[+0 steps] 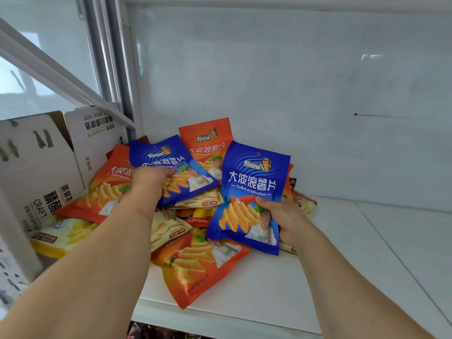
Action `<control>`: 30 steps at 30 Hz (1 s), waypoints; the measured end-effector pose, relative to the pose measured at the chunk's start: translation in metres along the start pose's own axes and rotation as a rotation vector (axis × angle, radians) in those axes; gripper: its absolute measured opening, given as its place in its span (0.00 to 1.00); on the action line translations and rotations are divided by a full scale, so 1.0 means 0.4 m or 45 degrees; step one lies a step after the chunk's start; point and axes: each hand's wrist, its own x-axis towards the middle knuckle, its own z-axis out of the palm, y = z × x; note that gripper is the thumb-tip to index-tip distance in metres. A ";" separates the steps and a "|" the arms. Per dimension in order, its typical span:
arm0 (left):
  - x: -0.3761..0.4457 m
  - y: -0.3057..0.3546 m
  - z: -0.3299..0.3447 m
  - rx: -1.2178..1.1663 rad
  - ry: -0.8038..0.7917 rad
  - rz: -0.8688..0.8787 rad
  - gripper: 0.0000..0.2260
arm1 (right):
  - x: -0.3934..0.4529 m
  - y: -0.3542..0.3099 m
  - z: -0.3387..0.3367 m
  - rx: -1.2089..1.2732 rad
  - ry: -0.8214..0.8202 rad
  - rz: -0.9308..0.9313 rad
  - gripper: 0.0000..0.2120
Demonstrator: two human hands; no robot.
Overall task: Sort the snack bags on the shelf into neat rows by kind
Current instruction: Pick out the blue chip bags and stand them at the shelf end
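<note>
Two bare arms reach forward, each hand holding a blue bag.

The left hand (149, 178) is stretched out ahead with its back towards the camera, fingers curled down over the lower edge of a blue bag (171, 167), the wrist bent slightly and the forearm running back to the lower left corner. The right hand (281, 216) sits lower and nearer, thumb pressed on the front of a second blue bag (252, 192) and the fingers wrapped behind it, holding it upright; its forearm slants back to the lower right. The two hands are apart and do not touch.
</note>
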 end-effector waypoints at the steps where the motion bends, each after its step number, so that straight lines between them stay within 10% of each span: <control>1: -0.006 -0.004 0.005 -0.059 -0.003 -0.025 0.28 | -0.005 -0.002 -0.001 0.002 -0.001 -0.003 0.10; 10: -0.171 0.031 0.064 -0.420 -0.259 0.261 0.07 | -0.089 -0.001 -0.091 0.134 -0.087 0.043 0.12; 30: -0.955 -0.122 0.791 -0.354 -1.026 0.194 0.09 | -0.610 0.075 -0.996 0.041 0.480 0.020 0.09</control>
